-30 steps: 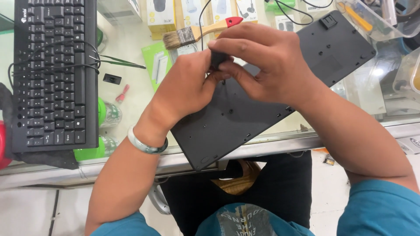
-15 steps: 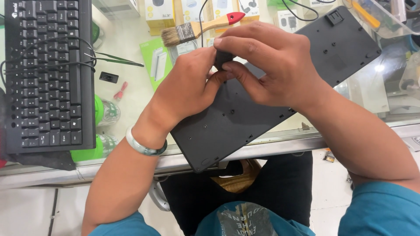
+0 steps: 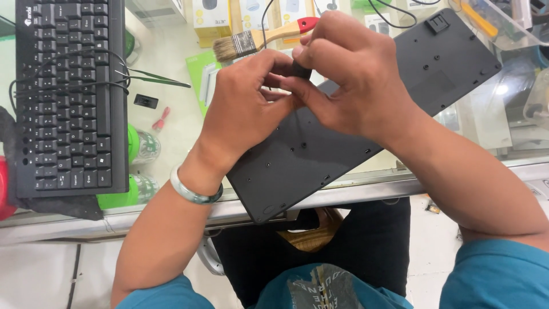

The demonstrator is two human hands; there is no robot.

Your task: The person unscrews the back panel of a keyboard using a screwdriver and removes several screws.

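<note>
A black keyboard (image 3: 354,137) lies face down and slanted across the glass counter, its screw holes showing. My left hand (image 3: 243,111) and my right hand (image 3: 349,80) meet above its middle. Between the fingertips of both hands sits a small black part (image 3: 301,68), mostly hidden by my fingers. A pale green bangle (image 3: 191,191) circles my left wrist.
A second black keyboard (image 3: 68,97) with a thin cable over its keys lies upright at the left. A wooden paintbrush (image 3: 257,39), tweezers (image 3: 157,79), a tiny black piece (image 3: 146,101), boxes and cables sit behind. The counter's metal edge (image 3: 354,191) runs near my lap.
Both hands have shifted slightly up and to the right over the face-down keyboard, still pinching the small black part. Nothing else has moved.
</note>
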